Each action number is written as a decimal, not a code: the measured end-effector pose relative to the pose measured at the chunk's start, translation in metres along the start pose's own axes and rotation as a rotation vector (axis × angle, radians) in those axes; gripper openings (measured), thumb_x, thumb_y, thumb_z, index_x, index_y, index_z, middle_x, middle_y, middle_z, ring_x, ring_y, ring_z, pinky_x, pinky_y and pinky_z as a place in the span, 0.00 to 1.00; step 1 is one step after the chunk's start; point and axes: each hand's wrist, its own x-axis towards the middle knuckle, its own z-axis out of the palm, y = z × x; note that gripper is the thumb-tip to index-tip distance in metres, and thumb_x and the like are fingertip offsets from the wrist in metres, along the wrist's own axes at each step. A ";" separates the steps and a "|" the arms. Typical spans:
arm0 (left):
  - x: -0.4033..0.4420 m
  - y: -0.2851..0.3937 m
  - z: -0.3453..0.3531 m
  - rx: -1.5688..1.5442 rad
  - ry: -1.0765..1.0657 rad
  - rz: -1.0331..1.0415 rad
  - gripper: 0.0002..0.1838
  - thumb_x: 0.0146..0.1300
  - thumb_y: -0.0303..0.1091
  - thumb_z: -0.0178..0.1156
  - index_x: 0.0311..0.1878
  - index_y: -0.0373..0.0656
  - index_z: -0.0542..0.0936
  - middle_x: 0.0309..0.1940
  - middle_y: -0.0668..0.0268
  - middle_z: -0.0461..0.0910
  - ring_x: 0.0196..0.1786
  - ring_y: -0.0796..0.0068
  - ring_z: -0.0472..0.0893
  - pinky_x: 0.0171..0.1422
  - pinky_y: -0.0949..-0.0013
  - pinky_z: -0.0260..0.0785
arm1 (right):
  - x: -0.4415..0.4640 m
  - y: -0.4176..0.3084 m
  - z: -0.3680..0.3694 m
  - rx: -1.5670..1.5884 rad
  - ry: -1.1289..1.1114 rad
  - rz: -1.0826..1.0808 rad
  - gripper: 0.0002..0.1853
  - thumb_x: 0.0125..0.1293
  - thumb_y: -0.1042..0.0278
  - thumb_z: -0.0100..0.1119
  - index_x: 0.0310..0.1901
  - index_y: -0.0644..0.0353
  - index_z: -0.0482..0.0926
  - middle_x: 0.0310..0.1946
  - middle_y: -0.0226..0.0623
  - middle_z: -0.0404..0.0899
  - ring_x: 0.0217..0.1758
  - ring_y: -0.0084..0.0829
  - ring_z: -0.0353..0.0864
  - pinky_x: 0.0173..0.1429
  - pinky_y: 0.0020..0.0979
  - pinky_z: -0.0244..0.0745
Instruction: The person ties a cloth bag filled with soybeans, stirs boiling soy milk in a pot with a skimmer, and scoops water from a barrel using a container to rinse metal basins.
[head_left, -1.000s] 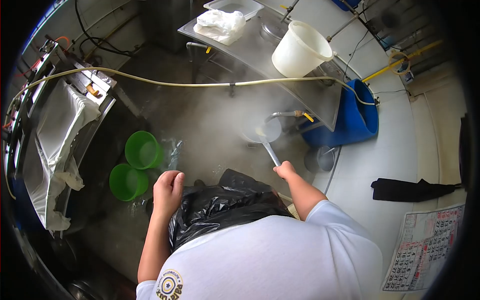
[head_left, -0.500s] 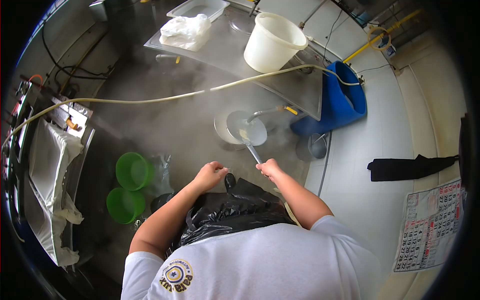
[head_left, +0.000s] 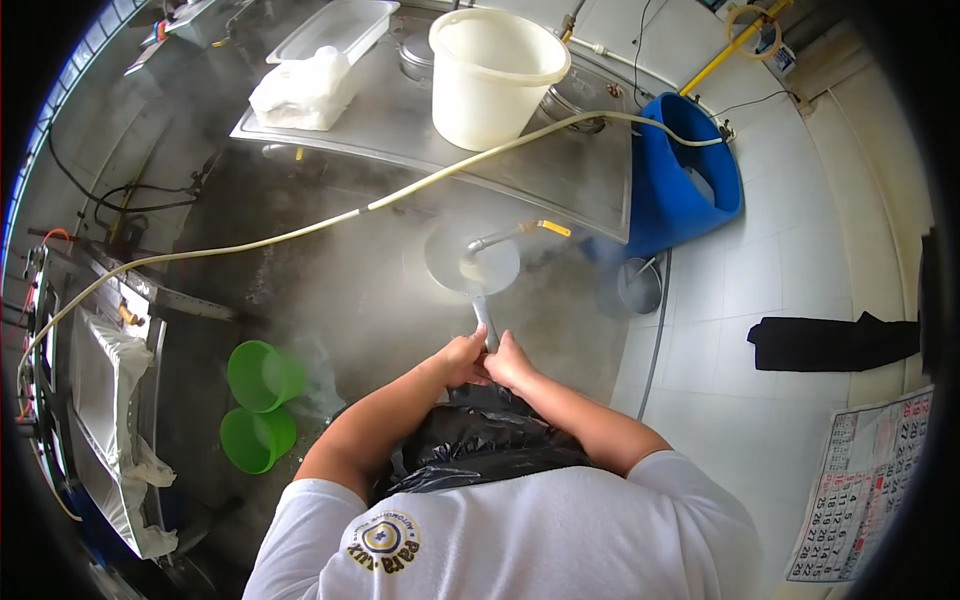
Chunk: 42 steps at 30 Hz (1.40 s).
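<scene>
Where both grips point(head_left: 465, 361) point(head_left: 508, 362) close, pan handle point(head_left: 482, 312)

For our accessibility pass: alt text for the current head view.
Amid steam, bare left hand and right hand hold the handle of a round pan beneath a bent pipe with a yellow lever. Beyond, a white bucket stands on a metal table; two green buckets sit at picture left.

A steamy wet workroom, shown by the steel table point(head_left: 400, 150), valved pipe point(head_left: 500, 238) and hose point(head_left: 300, 232)
</scene>
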 end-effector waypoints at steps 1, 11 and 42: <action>0.014 0.002 0.010 -0.151 0.007 -0.003 0.38 0.79 0.66 0.47 0.61 0.34 0.80 0.52 0.49 0.83 0.58 0.47 0.84 0.63 0.44 0.76 | -0.003 -0.005 -0.005 -0.038 0.009 0.010 0.42 0.64 0.63 0.62 0.73 0.77 0.56 0.50 0.69 0.83 0.55 0.60 0.86 0.57 0.52 0.81; 0.043 -0.001 0.016 -0.477 -0.001 0.217 0.13 0.80 0.37 0.54 0.47 0.35 0.80 0.36 0.59 0.85 0.33 0.61 0.86 0.37 0.54 0.82 | 0.024 0.038 -0.059 0.223 -0.224 -0.330 0.33 0.72 0.56 0.62 0.69 0.70 0.67 0.38 0.51 0.87 0.37 0.45 0.87 0.44 0.45 0.83; -0.192 -0.268 -0.118 -0.381 0.463 0.337 0.09 0.74 0.37 0.64 0.47 0.44 0.77 0.28 0.69 0.79 0.26 0.73 0.80 0.29 0.63 0.77 | -0.028 0.074 0.034 -0.129 -0.311 -0.505 0.15 0.71 0.57 0.60 0.47 0.59 0.87 0.44 0.47 0.89 0.51 0.48 0.88 0.57 0.43 0.81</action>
